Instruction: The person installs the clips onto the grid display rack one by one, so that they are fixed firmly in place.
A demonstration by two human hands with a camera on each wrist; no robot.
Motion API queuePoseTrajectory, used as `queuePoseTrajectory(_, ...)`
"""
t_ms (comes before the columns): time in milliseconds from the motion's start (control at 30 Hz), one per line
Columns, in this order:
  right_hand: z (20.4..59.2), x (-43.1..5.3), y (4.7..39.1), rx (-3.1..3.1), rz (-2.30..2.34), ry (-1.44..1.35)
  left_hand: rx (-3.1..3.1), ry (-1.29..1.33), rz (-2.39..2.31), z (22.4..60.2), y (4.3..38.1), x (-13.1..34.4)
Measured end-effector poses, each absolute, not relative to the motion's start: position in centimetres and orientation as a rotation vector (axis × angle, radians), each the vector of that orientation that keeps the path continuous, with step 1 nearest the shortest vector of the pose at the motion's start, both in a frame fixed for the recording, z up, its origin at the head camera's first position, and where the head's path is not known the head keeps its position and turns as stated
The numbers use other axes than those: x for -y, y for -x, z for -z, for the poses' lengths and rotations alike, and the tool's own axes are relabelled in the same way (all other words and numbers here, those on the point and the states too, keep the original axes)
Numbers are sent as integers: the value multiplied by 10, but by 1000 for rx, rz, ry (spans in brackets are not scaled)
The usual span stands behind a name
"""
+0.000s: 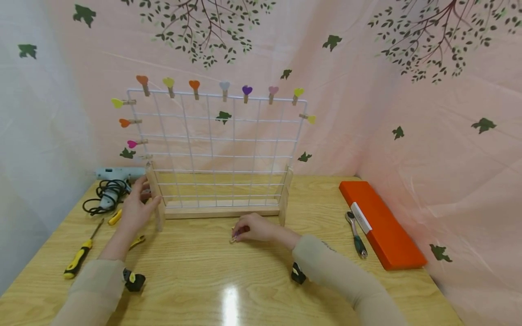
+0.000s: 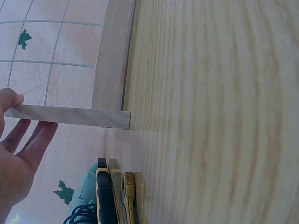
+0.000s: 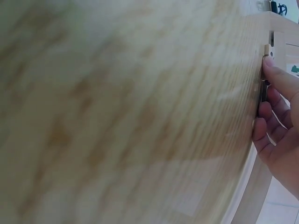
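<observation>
A white wire grid stands upright in a wooden stand. Small wooden clothespins with coloured hearts, such as the purple one, line its top edge and sides. My left hand holds the stand's left post, thumb on one side and fingers on the other. Just in front of the base, my right hand pinches a small wooden clothespin low over the tabletop. A bit of purple shows by its fingertips in the head view; the fingers hide most of this clothespin.
At the left lie a glue gun, a tool with a coiled black cord and a yellow-black screwdriver. On the right, a ratchet wrench lies beside an orange box. A patterned cloth hangs behind the table.
</observation>
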State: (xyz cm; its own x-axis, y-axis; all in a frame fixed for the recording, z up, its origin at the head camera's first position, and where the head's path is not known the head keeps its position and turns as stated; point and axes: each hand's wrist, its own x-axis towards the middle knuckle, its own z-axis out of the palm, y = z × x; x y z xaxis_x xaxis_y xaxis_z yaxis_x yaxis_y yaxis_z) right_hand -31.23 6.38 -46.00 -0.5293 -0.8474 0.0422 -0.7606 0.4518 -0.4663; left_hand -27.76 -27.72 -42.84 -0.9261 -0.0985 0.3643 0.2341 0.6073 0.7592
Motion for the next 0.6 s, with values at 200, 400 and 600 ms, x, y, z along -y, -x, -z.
queuePoseTrajectory(200,461,-65,313,-2541,641,1379,2465,89,1253,427,277,277)
queuePoseTrajectory(400,460,-70,312,-2532,710,1325,2471,86,1262,425,276,278)
queuePoseTrajectory(600,449,-83,305,-2457,913,1147,2469,104,1265,426,277,278)
